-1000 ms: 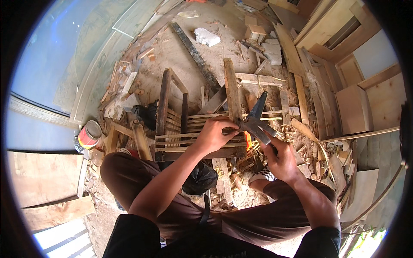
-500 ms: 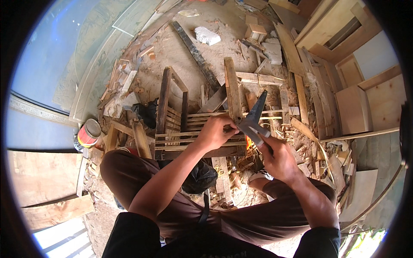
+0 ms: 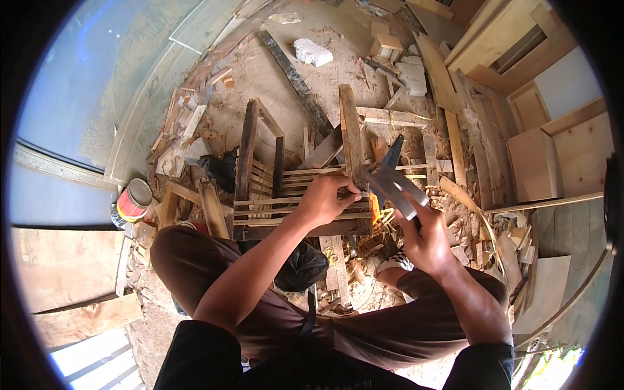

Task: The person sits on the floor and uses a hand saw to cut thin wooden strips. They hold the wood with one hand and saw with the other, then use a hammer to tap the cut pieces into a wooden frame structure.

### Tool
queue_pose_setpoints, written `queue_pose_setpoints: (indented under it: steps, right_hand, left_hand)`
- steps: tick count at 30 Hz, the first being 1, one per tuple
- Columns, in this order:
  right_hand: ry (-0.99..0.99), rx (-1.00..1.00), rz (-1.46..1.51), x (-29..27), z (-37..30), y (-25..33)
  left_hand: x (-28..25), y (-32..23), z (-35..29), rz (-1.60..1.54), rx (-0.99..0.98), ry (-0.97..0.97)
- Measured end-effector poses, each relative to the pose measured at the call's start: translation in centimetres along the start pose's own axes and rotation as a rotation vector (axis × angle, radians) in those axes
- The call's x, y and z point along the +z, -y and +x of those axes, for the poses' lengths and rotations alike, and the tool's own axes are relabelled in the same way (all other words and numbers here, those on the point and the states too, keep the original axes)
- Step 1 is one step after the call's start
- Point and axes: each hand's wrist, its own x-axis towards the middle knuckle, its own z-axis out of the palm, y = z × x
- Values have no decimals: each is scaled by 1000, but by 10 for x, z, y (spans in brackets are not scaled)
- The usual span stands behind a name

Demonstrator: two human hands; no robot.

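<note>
The slatted wooden frame [image 3: 302,229] stands before me, with dark rails and thin pale slats [image 3: 266,212] across it. My left hand [image 3: 328,197] is closed at the slat ends by its right corner post [image 3: 351,133], thumb and fingertip pinched on something too small to make out. In my right hand [image 3: 426,240] is a hammer [image 3: 393,192], gripped by its dark handle. Its grey metal head, smeared by motion, is just right of my left fingertips. Behind it shows a handsaw with a dark blade [image 3: 392,154] and a yellow-orange handle [image 3: 375,207].
Wood scraps and shavings [image 3: 455,224] litter the ground to the right. A red-and-white can [image 3: 135,200] stands at left, and a black plastic bag [image 3: 302,266] lies between my legs. Farther off are a long dark beam [image 3: 296,81] and a white block [image 3: 313,52]. Plywood panels [image 3: 533,156] lean at right.
The hammer and my right hand have shifted slightly down and right, exposing more of the saw handle. My left hand stays pinched at the slat ends.
</note>
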Motion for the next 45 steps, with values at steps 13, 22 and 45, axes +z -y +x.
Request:
queue_pose_setpoints:
  steps: [13, 22, 45]
  right_hand:
    - [-19, 20, 11, -2, 1, 5]
    - [21, -18, -41, 3, 5, -6]
    - [-102, -143, 11, 4, 2, -5]
  left_hand:
    - [-3, -4, 0, -14, -20, 21]
    - [-11, 3, 2, -24, 41, 64]
    - [-10, 6, -1, -10, -44, 73]
